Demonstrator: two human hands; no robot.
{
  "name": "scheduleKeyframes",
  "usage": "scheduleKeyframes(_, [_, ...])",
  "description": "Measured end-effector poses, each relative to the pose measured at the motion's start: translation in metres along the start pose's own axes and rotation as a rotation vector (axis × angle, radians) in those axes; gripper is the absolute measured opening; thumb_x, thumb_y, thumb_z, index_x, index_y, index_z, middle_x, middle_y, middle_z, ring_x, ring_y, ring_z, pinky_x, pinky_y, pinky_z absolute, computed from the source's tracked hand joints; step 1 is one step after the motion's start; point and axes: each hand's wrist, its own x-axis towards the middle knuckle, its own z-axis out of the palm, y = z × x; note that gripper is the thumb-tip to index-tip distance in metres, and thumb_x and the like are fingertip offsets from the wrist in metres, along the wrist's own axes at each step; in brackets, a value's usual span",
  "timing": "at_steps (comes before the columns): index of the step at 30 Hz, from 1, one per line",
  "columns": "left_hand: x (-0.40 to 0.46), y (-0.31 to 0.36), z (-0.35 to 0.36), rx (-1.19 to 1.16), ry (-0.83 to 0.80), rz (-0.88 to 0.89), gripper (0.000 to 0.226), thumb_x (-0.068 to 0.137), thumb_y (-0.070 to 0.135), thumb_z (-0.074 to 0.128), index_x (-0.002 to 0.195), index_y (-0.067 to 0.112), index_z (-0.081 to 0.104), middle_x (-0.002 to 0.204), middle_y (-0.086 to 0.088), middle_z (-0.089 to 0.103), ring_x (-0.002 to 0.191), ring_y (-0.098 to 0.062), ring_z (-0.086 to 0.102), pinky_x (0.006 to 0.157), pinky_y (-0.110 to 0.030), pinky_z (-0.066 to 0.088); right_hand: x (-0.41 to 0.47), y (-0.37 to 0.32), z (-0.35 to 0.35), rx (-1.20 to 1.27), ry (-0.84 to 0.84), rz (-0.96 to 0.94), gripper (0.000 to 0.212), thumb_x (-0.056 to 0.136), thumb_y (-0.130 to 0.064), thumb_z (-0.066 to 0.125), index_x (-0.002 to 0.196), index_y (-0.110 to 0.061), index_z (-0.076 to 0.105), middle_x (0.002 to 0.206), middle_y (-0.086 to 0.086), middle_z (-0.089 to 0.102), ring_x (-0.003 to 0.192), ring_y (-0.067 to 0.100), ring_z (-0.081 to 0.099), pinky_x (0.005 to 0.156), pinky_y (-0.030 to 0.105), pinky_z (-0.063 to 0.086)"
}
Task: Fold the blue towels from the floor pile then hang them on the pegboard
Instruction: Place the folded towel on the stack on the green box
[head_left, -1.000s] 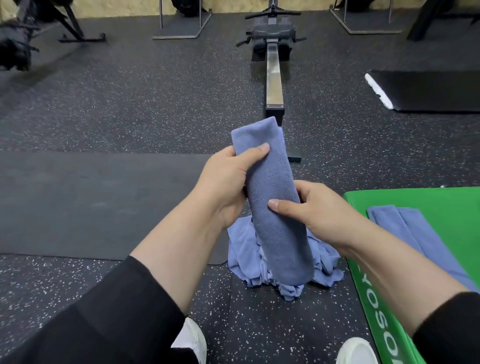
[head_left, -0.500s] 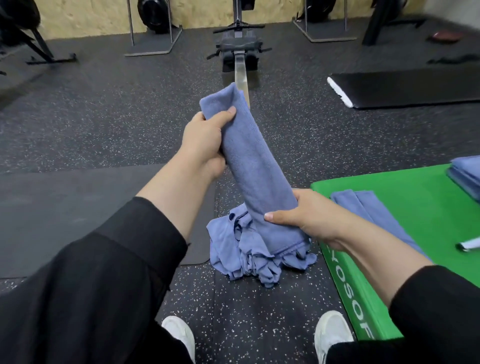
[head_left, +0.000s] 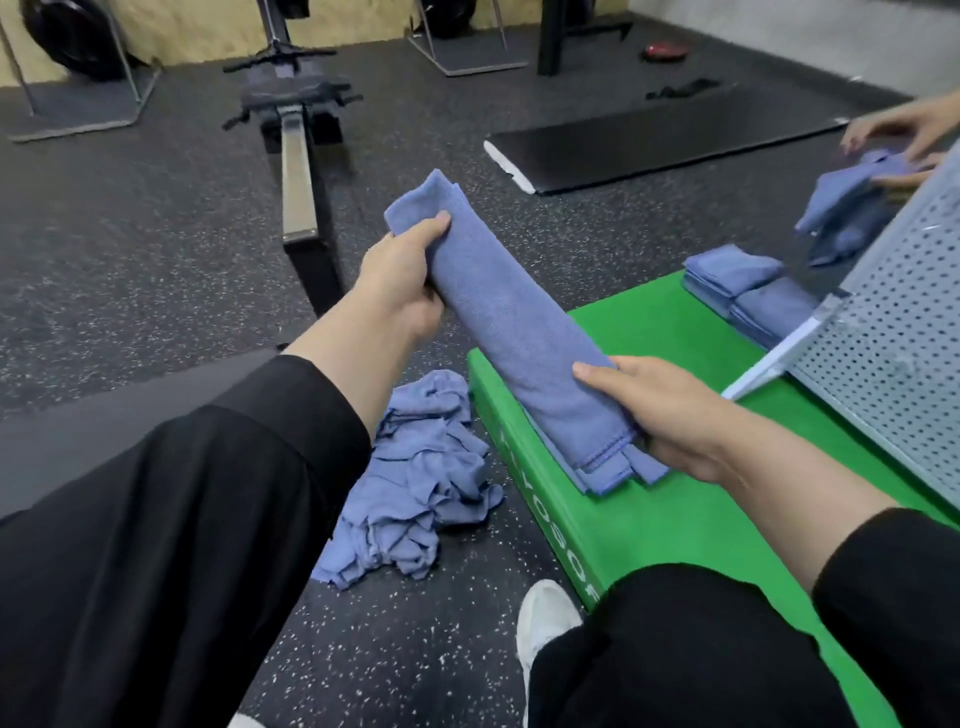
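I hold a folded blue towel (head_left: 511, 322) as a long narrow strip, slanting from upper left to lower right. My left hand (head_left: 402, 283) grips its far end, and my right hand (head_left: 660, 410) grips its near end just above the green box (head_left: 644, 519). Another folded towel (head_left: 613, 480) lies on the box under that near end. The crumpled floor pile of blue towels (head_left: 415, 483) sits left of the box. A grey metal pegboard (head_left: 893, 332) leans at the right edge.
Stacks of folded blue towels (head_left: 753, 288) lie at the box's far corner. Another person's hands (head_left: 904, 140) handle a blue towel at the top right. A rowing machine (head_left: 298, 171) and a black mat (head_left: 649, 148) lie on the speckled floor beyond. My white shoe (head_left: 545, 618) is beside the box.
I have carried the towel to the right, from above the floor pile to over the green box. The view swung right, bringing the pegboard and the other person's hands into sight.
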Motion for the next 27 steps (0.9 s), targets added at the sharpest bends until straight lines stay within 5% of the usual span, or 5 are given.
scheduleKeyframes(3, [0.018,-0.034,0.02,0.06,-0.017,-0.07,0.039,0.092,0.015,0.072,0.128,0.006,0.061,0.109,-0.013,0.076,0.096,-0.024,0.076,0.081,-0.044,0.063,0.004,0.031,-0.028,0.09,0.052,0.024,0.017,0.098,-0.007,0.058,0.114,-0.008,0.066,0.101,0.004,0.078,0.078,0.01,0.073,0.059,0.019,0.055])
scheduleKeyframes(12, [0.091,-0.145,0.028,0.221,-0.061,-0.206,0.038,0.092,-0.004,0.061,0.128,0.006,0.066,0.112,-0.013,0.073,0.086,-0.021,0.071,0.063,-0.026,0.059,0.039,0.134,-0.078,0.056,0.236,0.173,0.021,0.086,0.001,0.074,0.104,-0.004,0.066,0.104,0.008,0.077,0.085,0.017,0.074,0.072,0.027,0.059])
scheduleKeyframes(16, [0.125,-0.189,0.018,0.315,-0.101,-0.229,0.035,0.092,-0.008,0.056,0.119,0.01,0.067,0.098,-0.01,0.072,0.084,-0.023,0.067,0.072,-0.027,0.053,0.06,0.158,-0.088,-0.125,0.344,0.177,0.03,0.082,-0.002,0.079,0.107,-0.01,0.065,0.096,0.001,0.077,0.085,0.017,0.074,0.084,0.029,0.059])
scheduleKeyframes(23, [0.182,-0.236,0.015,0.518,-0.057,-0.237,0.041,0.09,-0.006,0.059,0.128,0.008,0.058,0.105,-0.011,0.066,0.087,-0.024,0.063,0.068,-0.031,0.053,0.109,0.175,-0.099,-0.417,0.477,0.15,0.056,0.082,-0.012,0.081,0.128,-0.024,0.052,0.092,-0.018,0.048,0.079,0.007,0.053,0.059,0.014,0.036])
scheduleKeyframes(27, [0.216,-0.249,0.013,0.925,-0.013,-0.169,0.064,0.086,0.018,0.075,0.144,0.016,0.046,0.138,-0.011,0.055,0.117,-0.029,0.058,0.092,-0.041,0.051,0.138,0.189,-0.107,-0.635,0.471,0.178,0.072,0.079,-0.022,0.085,0.141,-0.02,0.047,0.118,-0.003,0.057,0.111,0.02,0.055,0.083,0.022,0.036])
